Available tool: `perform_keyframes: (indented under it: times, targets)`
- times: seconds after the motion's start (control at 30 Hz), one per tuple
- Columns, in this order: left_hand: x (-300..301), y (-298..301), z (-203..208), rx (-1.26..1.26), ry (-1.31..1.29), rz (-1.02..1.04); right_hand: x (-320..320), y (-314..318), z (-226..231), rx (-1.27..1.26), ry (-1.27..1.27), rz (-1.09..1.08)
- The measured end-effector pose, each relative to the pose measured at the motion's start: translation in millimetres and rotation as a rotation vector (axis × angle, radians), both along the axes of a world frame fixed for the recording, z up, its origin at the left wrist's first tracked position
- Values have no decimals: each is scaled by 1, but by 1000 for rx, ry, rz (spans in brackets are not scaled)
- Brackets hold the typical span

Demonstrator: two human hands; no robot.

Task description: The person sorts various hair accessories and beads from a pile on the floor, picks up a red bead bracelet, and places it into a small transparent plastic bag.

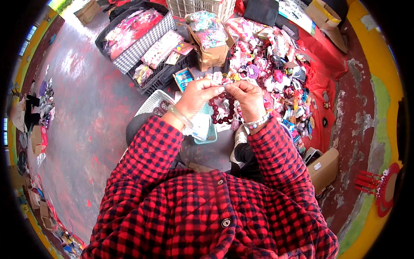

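Both hands meet in front of me at the top of a dark red beaded bracelet (214, 119), whose loop of round beads hangs below the fingers. My left hand (195, 98) is closed in a pinch at the bracelet's upper end. From the other side my right hand (249, 98) pinches the same spot, thumb and forefinger pressed together. What lies right between the fingertips is too small to make out. Under the hands, a pale green plastic basket (208, 139) holds white packaging, and a white basket (148, 102) with dark red beads stands to its left.
A large pile of hair accessories (280, 82) spreads over red cloth (325, 60) at the right. Beyond the hands stand an open cardboard box (212, 58) of packets, a black crate (151, 84) and a houndstooth bin (144, 45). Another cardboard box (324, 170) sits by my right elbow.
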State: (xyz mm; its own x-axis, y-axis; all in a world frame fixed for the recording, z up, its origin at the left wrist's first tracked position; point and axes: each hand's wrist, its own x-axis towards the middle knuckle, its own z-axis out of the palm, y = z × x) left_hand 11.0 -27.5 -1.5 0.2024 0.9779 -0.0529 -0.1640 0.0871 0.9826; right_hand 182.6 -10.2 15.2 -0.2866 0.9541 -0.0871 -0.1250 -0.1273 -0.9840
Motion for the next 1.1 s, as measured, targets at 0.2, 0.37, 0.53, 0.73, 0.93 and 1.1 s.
perform_keyframes:
  times: [0.2, 0.37, 0.53, 0.73, 0.93, 1.1]
  targets:
    - [2, -6, -5, 88, 162, 88, -9, -13, 16, 115, -159, -36]
    - [1, 0, -15, 87, 196, 158, -7, -1, -12, 21, -108, -7]
    - [1, 0, -4, 91, 133, 214, -5, 3, -18, -56, -40, 84]
    - [6, 0, 6, -161, -109, 114, -4, 7, -11, -203, 175, -188]
    - [3, 1, -7, -193, -61, -78, -3, 8, -11, -221, 199, -287]
    - [-2, 0, 1, -121, 82, -99, -5, 4, -8, -160, 243, -271]
